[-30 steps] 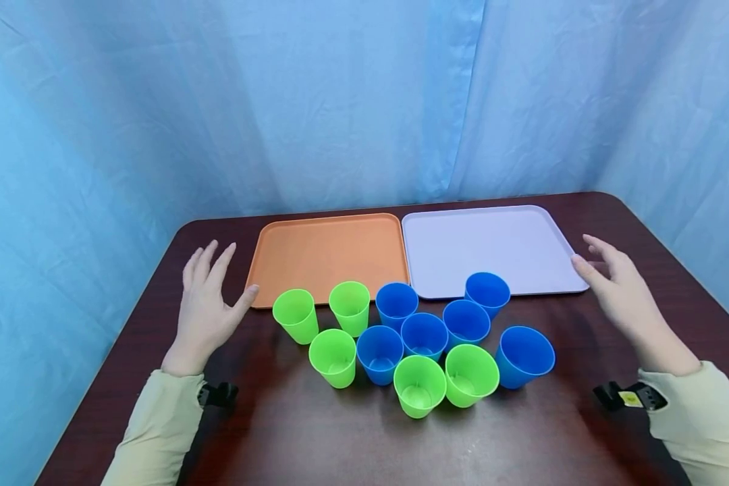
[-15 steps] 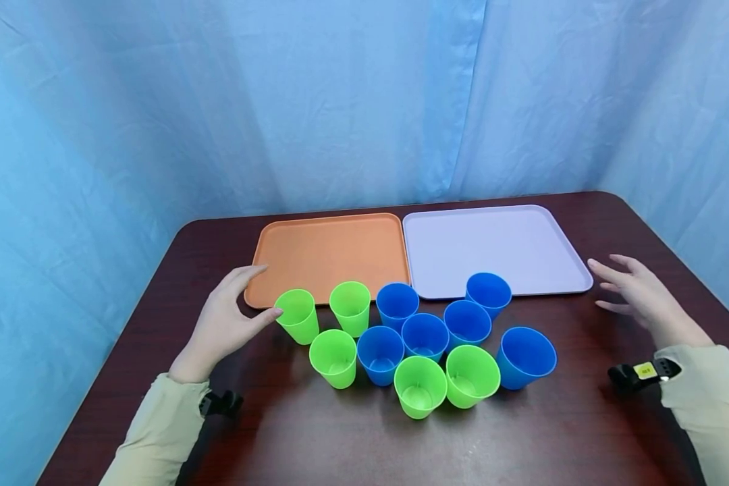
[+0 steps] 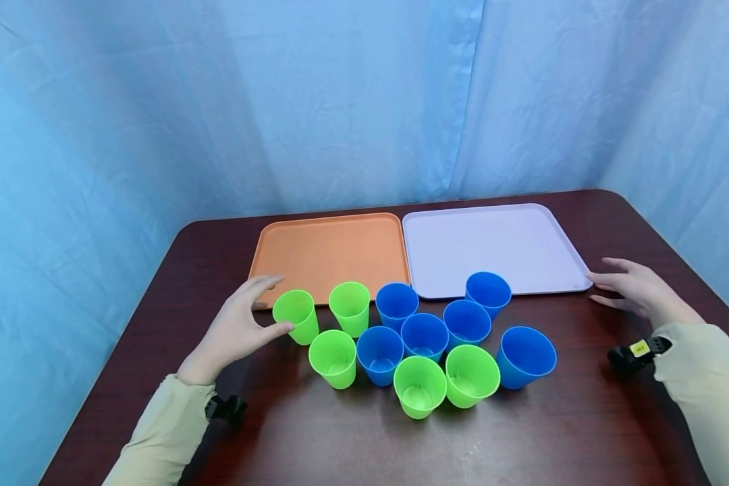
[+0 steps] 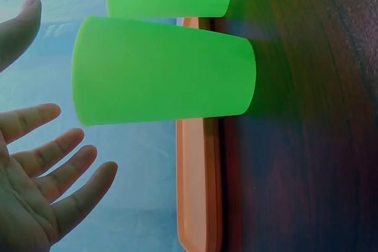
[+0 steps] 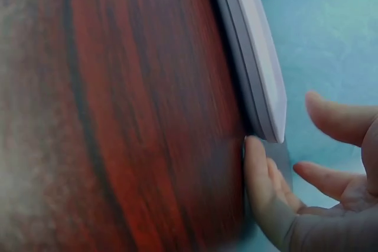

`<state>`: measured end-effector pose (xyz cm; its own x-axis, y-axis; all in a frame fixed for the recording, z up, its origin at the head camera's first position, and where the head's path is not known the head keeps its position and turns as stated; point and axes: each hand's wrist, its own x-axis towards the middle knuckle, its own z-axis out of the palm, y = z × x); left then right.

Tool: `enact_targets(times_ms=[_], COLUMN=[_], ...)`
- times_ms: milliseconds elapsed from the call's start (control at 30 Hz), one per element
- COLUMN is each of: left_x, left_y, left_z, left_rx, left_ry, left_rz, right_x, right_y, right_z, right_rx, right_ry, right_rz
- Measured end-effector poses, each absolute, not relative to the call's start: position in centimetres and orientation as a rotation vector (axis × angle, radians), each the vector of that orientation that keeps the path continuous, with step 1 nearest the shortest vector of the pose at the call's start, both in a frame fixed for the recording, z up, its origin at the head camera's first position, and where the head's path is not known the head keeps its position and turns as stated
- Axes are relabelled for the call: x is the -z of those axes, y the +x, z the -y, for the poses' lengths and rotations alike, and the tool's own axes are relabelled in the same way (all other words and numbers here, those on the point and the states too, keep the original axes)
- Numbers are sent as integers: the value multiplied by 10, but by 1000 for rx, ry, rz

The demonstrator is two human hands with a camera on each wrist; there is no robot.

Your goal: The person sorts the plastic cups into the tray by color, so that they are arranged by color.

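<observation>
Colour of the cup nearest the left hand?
That cup is plain bright green; shows best in the left wrist view.

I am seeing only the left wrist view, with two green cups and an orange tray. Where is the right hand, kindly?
Observer: The right hand is beside the near right corner of the lilac tray.
Operator: Thank you. Are there also cups of another colour?
Observer: Yes, six blue cups stand on the table.
Operator: And the green cup nearest to the left hand, where in the group is it?
Observer: It is the leftmost one.
</observation>
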<state>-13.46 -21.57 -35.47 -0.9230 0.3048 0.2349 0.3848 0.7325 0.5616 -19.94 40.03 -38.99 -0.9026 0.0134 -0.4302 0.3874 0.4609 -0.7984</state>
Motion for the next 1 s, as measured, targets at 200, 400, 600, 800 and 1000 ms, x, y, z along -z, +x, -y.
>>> enact_targets(times_ms=[200,400,600,800,1000], left_x=[356,359,361,362,364], left_y=[-135,-136,-136,-138,-139], left_z=[211,208,207,205,204], left_rx=[926,908,907,883,857], left_ry=[-602,-645,-674,-675,-692], left_rz=[2811,2802,2800,2810,2802], right_x=[391,391,392,393,393], right_y=[-205,-208,-208,-208,-209], right_z=[-395,-391,-389,-385,-384], right_rx=[1436,1412,1418,1392,1399], right_ry=[308,361,362,379,398], right_rz=[-2364,-2389,-2397,-2432,-2435])
